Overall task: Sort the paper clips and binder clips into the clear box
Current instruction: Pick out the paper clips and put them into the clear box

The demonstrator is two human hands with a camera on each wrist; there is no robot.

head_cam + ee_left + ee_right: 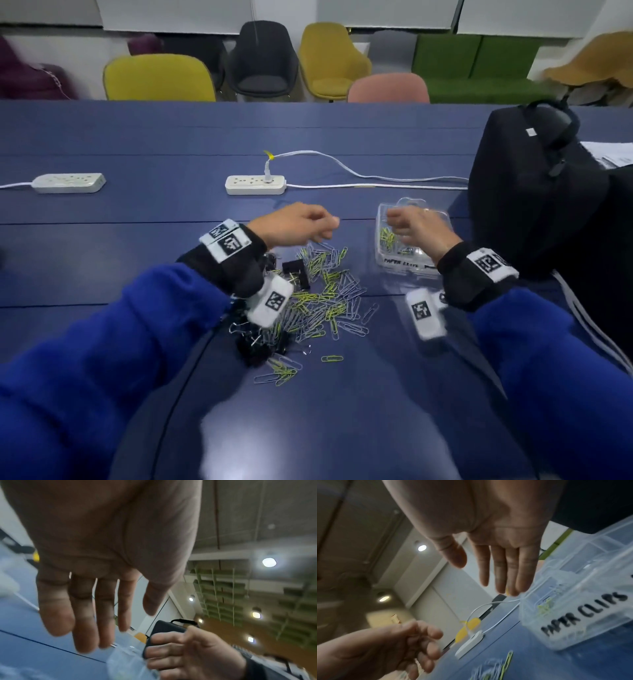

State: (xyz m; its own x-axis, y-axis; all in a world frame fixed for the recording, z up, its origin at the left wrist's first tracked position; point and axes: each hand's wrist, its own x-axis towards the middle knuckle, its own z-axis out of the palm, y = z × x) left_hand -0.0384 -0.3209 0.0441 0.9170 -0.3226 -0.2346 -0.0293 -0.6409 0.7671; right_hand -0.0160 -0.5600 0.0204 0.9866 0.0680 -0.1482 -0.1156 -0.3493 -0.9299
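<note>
A heap of silver and yellow-green paper clips (325, 301) lies on the blue table (137, 212), with black binder clips (295, 270) at its left side, partly hidden under my left wrist. To the right stands the clear box (387, 263), labelled PAPER CLIPS (583, 613), with a few yellow-green clips (387, 238) inside. My left hand (308, 222) hovers above the far edge of the heap, fingers relaxed, holding nothing (85, 615). My right hand (411, 229) is over the box, fingers straight and empty (501, 568).
Two white power strips (255, 185) (68, 182) lie farther back, with a white cable (376, 178) running right to a black backpack (534, 192) beside the box. Its white cords (582, 315) trail near my right arm. Chairs (159, 78) line the far side.
</note>
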